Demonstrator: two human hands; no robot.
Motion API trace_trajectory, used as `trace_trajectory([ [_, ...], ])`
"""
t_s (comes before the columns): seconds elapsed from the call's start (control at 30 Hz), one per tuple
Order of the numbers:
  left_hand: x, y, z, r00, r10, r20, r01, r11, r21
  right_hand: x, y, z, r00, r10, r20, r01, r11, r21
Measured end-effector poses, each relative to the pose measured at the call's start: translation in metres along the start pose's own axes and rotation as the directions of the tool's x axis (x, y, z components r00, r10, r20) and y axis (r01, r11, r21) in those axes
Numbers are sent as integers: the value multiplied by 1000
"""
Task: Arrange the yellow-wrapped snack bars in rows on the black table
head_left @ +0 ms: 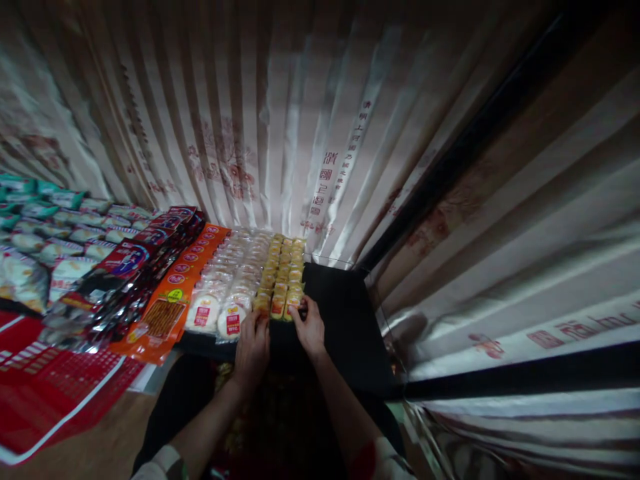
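Note:
Both my hands rest at the near end of rows of small yellow-orange snack packets [283, 277] laid on a black shelf [345, 320]. My left hand [251, 347] grips the near left packets, fingers curled over them. On the right edge of the same row, my right hand [310, 327] pinches the nearest packets with bent fingers. Just left of the yellow rows lie rows of clear-wrapped round white cakes [225, 287] with red labels.
Orange packets [175, 293], dark red and black packets [130, 267] and green-white packets [45, 220] fill the shelf to the left. A red printed sheet [45, 380] hangs at the lower left. Pleated cream curtains [280, 133] with red print surround the shelf.

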State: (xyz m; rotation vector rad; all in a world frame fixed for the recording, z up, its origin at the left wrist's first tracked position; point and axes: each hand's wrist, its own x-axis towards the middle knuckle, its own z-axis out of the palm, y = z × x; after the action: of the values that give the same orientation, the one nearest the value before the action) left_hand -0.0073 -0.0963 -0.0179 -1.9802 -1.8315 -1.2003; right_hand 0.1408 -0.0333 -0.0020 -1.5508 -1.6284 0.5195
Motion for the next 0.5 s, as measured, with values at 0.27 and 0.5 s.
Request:
trace_trajectory([
  [0.27, 4, 3, -4, 999, 35, 26, -34, 999, -36, 0, 3, 1, 1000, -18, -7, 18, 1000, 4],
  [0.5, 11, 5, -8, 1000, -9, 14, 10, 996, -84, 0, 1, 0, 1000, -21, 3, 21, 1000, 7],
])
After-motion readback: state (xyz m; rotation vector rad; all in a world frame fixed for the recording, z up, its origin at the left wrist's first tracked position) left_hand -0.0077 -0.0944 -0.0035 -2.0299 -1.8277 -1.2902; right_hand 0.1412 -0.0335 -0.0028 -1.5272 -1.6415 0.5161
